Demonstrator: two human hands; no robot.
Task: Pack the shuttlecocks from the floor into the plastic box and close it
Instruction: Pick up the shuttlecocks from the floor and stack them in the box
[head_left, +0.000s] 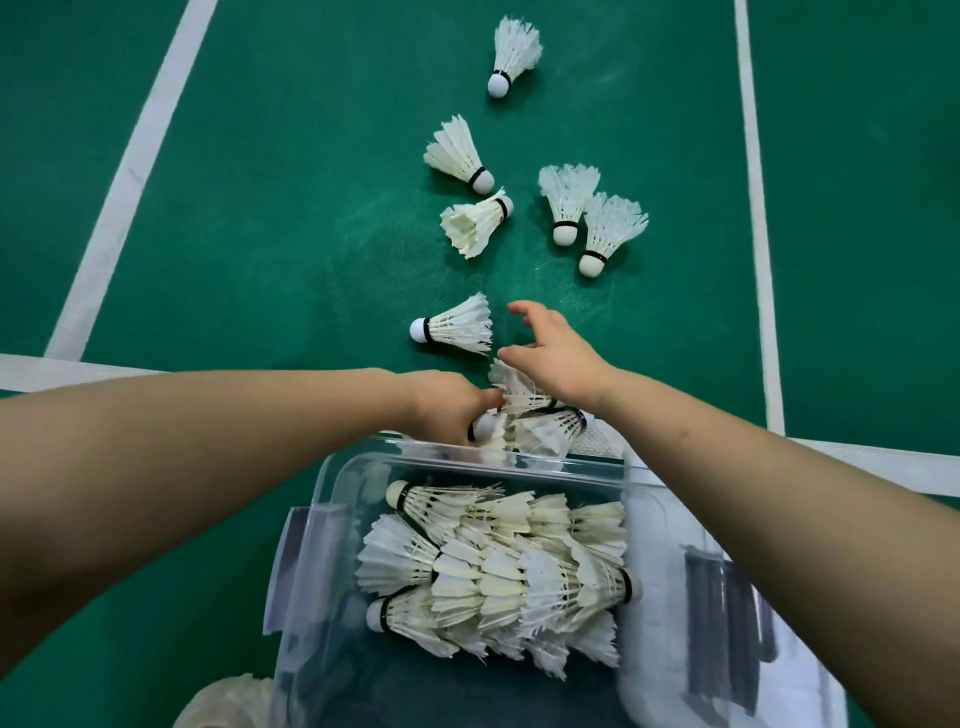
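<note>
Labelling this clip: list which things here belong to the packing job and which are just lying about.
Job:
white feather shuttlecocks
clear plastic box
translucent lid beside it
left hand, gripping some shuttlecocks
right hand, reaching

Lying about:
crumpled pale plastic bag
white painted court lines

The green sports-court floor (291, 218), crossed by white painted lines (130, 176), carried six loose white feather shuttlecocks (460, 153) in the upper middle of the frame. The topmost shuttlecock (511, 54) lay well apart from the others. A clear plastic box (332, 519) stood at lower centre, with a clear plastic lid (670, 597) just to its right.
</note>
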